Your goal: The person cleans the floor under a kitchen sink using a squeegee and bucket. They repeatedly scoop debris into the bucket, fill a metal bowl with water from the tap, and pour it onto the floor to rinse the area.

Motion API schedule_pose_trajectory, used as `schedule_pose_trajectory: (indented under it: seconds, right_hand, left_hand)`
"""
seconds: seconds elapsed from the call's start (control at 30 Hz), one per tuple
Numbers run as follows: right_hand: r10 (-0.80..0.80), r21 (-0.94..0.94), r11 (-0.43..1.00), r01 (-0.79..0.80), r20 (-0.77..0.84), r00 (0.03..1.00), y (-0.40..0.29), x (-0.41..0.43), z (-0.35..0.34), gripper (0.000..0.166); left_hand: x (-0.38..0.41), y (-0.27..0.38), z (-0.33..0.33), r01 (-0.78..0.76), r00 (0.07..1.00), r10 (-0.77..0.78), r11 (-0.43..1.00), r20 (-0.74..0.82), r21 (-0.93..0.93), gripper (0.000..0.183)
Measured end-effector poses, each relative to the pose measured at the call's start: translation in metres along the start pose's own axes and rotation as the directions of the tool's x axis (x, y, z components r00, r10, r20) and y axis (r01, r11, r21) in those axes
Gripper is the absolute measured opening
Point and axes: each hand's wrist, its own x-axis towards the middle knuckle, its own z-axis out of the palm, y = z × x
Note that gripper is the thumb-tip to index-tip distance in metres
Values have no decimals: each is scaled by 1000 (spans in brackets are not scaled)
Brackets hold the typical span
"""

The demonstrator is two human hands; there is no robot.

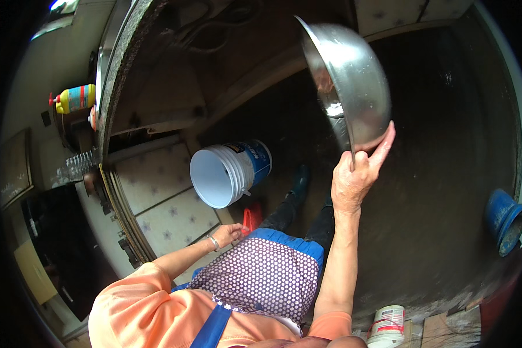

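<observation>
A large stainless steel basin (361,82) is tilted on its side, held up by its rim in my right hand (354,174), fingers spread along its outer wall. My left hand (227,235) hangs low by the apron (261,265), close to a red plastic object (252,217); whether the fingers touch it I cannot tell. Beyond my left hand, a white plastic bucket (239,176) with a blue printed band has its open mouth facing up towards the camera, and it looks empty inside.
At the left run a stone-edged counter (122,78) and tiled cabinet fronts (169,222). A yellow pump bottle (76,98) stands on the counter. On the floor at the right is a blue bucket (502,217); a white pail (387,324) sits near the bottom edge.
</observation>
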Motion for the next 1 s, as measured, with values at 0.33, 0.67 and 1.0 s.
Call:
schedule_pose_trajectory:
  seconds: [0.33, 0.67, 1.0]
  right_hand:
    - [237, -311, 889, -336, -314, 919, 67, -13, -74, 49]
    - [967, 567, 243, -787, -80, 241, 118, -169, -123, 57]
    - [964, 611, 108, -784, 127, 232, 84, -187, -82, 42]
  left_hand:
    - [-1, -4, 4, 7, 998, -15, 987, -53, -158, 27]
    - [5, -37, 1, 102, 995, -98, 966, 31, -237, 26]
    - [15, -26, -10, 106, 994, -107, 979, 6, -176, 23]
